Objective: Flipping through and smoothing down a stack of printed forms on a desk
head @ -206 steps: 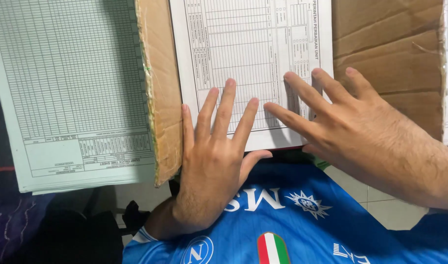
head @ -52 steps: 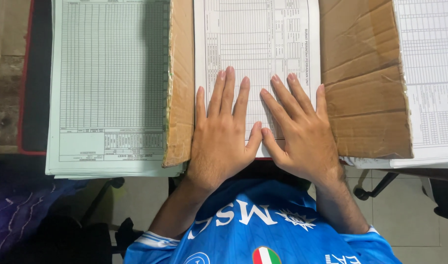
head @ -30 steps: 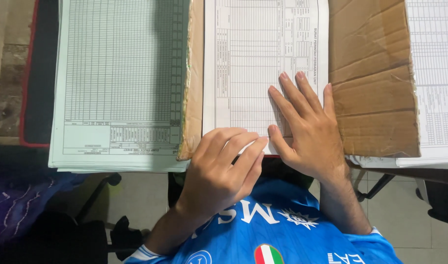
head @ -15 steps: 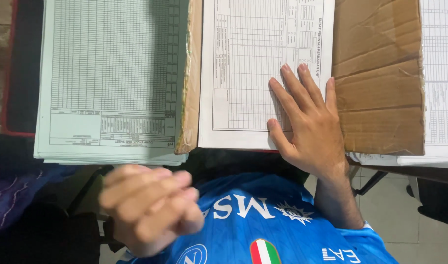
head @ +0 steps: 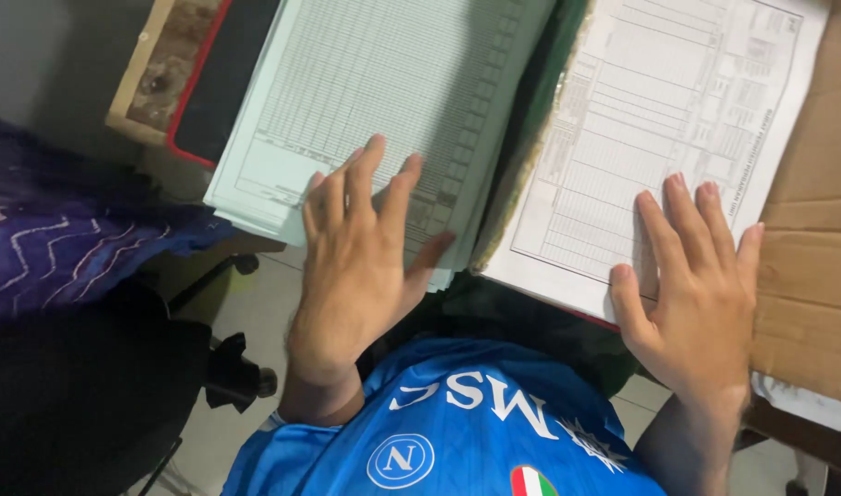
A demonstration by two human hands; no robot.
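My left hand (head: 361, 253) lies flat with fingers spread on the near edge of a stack of pale green ruled forms (head: 393, 83) at the left. My right hand (head: 696, 285) rests flat, fingers apart, on the near right corner of a white printed form (head: 641, 119) in the middle. Neither hand holds anything. A cardboard flap (head: 517, 197) stands on edge between the two paper piles.
A brown cardboard panel (head: 811, 266) lies right of the white form. A red-edged black tray (head: 214, 87) on a wooden table corner (head: 149, 87) sits behind the green stack. Purple patterned cloth (head: 62, 239) and a dark chair (head: 90, 386) are at the left. Tiled floor lies below.
My left hand left the white form, swung down and left, and now lies on the green stack. The view turned left and tilted. My right hand stayed on the white form.
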